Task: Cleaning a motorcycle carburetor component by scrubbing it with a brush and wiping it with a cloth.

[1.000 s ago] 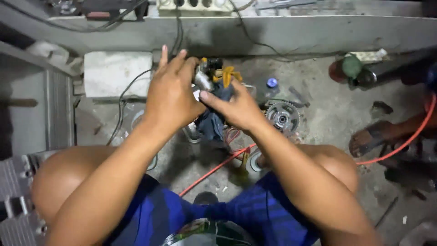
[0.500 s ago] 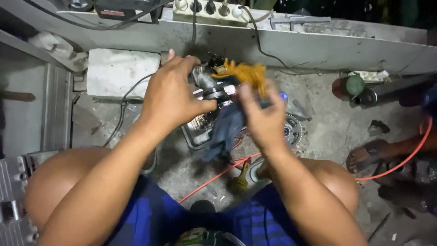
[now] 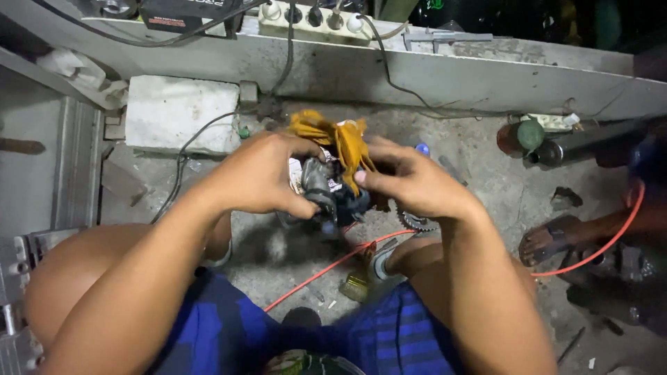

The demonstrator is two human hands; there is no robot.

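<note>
Clamping a grey metal part [image 3: 318,189] steady, the left hand [image 3: 260,173] grips it; the right hand [image 3: 417,184] pinches a yellow rag [image 3: 340,139] against it, apparently for wiping.

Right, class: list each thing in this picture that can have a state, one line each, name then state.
left hand: closed around the metal part, holding it.
right hand: pinching the yellow rag.
metal part: held up off the floor, partly wrapped in rags.
yellow rag: bunched, draped over the part.
power strip: several plugs inserted.
orange cable: lying loose on the floor.
sandalled foot: resting on the floor.
</note>
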